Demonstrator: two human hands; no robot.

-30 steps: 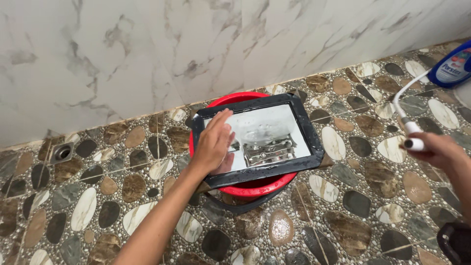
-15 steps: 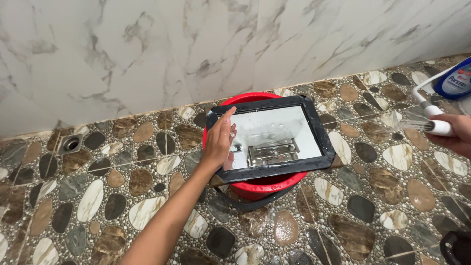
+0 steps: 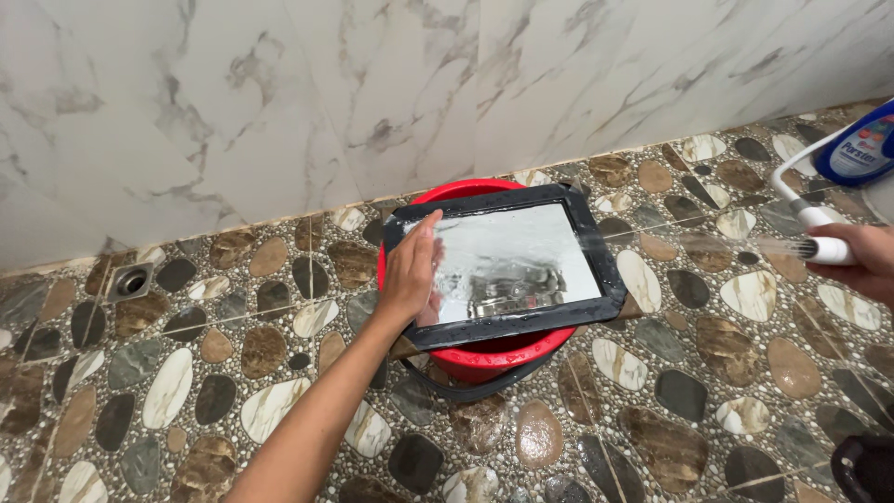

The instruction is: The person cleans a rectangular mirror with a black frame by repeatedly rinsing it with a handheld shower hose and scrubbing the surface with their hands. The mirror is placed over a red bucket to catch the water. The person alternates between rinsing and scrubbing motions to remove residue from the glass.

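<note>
Half of your right hand is cut off by the frame edge — it is curled around a white spray head, water jetting toward the black-framed mirror. The mirror lies flat across a red bucket, glass blurred by running water. Your left hand rests open on the mirror's left edge — fingers extended, arm stretched forward, gripping nothing.
</note>
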